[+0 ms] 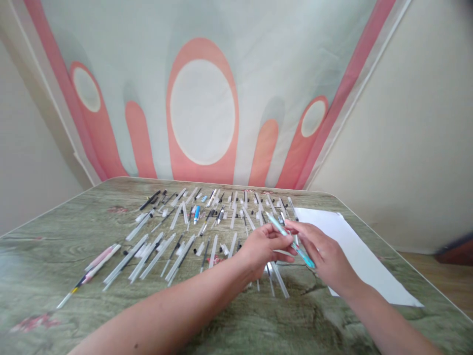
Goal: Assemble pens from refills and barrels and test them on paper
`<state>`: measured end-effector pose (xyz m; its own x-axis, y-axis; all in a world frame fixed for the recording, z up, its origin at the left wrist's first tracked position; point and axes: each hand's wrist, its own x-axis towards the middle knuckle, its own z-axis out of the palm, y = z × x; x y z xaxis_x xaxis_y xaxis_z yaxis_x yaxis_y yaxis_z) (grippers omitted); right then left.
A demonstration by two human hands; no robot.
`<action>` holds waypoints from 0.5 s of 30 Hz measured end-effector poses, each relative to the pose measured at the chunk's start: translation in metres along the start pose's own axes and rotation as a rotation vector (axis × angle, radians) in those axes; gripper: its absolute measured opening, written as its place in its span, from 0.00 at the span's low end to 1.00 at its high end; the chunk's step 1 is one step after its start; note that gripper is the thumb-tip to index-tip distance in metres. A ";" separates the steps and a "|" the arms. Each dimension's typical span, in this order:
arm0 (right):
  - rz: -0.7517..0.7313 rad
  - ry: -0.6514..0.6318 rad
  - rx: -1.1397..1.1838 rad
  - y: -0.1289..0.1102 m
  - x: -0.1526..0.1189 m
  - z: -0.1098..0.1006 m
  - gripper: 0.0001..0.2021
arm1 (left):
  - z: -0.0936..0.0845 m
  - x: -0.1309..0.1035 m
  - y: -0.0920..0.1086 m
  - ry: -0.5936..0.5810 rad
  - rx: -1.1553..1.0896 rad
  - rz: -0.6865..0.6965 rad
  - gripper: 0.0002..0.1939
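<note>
A teal pen [303, 256] slants between my two hands above the table, its pale tip pointing up and to the left. My left hand [260, 249] pinches it around the middle with thumb and fingers. From the right side, my right hand [327, 254] closes in with bent fingers against the same pen, whose lower end crosses in front of this hand. Beneath my hands lie clear pen barrels [280, 280] and thin refills, partly covered by the left wrist.
Rows of taken-apart pens, with clear barrels [181, 257], dark refills and small caps, cover the wood-patterned table [166, 320]. A blue pen part [197, 214] lies among them. Pink-and-white pen pieces [99, 261] sit at the left. White paper [354, 251] lies at the right.
</note>
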<state>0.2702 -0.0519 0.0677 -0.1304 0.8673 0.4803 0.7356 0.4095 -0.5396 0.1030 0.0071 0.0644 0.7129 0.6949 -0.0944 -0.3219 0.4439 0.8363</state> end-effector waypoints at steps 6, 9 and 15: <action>0.281 -0.346 0.525 -0.015 -0.008 0.014 0.19 | -0.036 -0.030 0.002 0.155 -0.134 -0.008 0.11; 0.299 -0.379 0.601 -0.013 -0.017 0.025 0.17 | -0.043 -0.038 -0.011 0.105 -0.144 -0.025 0.13; 0.273 -0.439 0.445 -0.010 -0.029 0.033 0.18 | -0.047 -0.040 -0.022 0.040 -0.097 -0.005 0.20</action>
<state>0.2448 -0.0721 0.0359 -0.3056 0.9521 0.0123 0.4491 0.1555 -0.8798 0.0526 -0.0041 0.0244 0.6898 0.7137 -0.1216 -0.3785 0.4987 0.7797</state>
